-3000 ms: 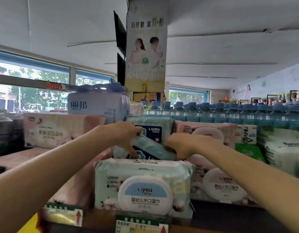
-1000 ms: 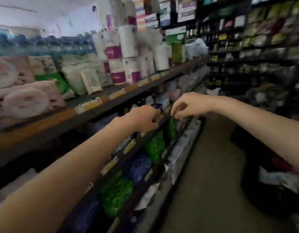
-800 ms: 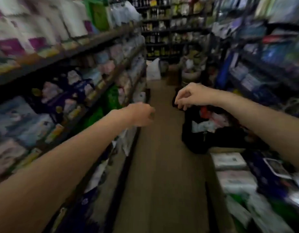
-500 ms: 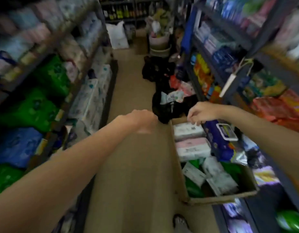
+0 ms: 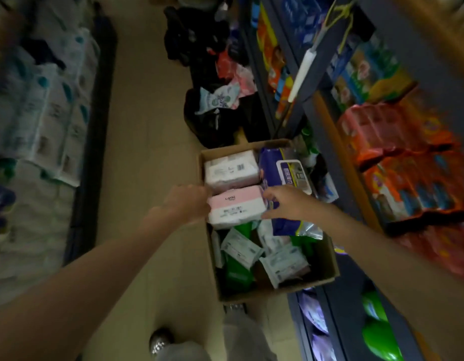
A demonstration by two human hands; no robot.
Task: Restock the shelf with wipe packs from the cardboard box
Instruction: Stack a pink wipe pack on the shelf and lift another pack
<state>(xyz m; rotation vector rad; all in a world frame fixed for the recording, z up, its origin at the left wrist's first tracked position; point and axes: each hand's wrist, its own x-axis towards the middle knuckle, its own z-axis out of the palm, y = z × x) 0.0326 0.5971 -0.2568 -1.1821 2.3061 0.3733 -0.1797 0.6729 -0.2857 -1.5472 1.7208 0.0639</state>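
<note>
An open cardboard box [image 5: 279, 291] stands on the aisle floor by the right-hand shelving. A pink and white wipe pack [image 5: 236, 207] lies on top in it, with a second pale pack [image 5: 231, 168] just beyond. My left hand [image 5: 187, 201] is curled against the pink pack's left end. My right hand [image 5: 281, 203] holds its right end, fingers on top and thumb below. A big blue pack [image 5: 283, 165] fills the box's far right. Several small white and green packs [image 5: 241, 247] lie loose in the near half.
Shelves of orange and red packs [image 5: 408, 162] run along the right. Tissue bundles [image 5: 43, 108] line the left shelf. Black bags with loose packs [image 5: 212, 108] sit on the floor beyond the box. My legs and a shoe [image 5: 160, 340] are below.
My view swung from the top shelf down the aisle to the box on the floor. Both hands came down empty and now meet on the pink pack.
</note>
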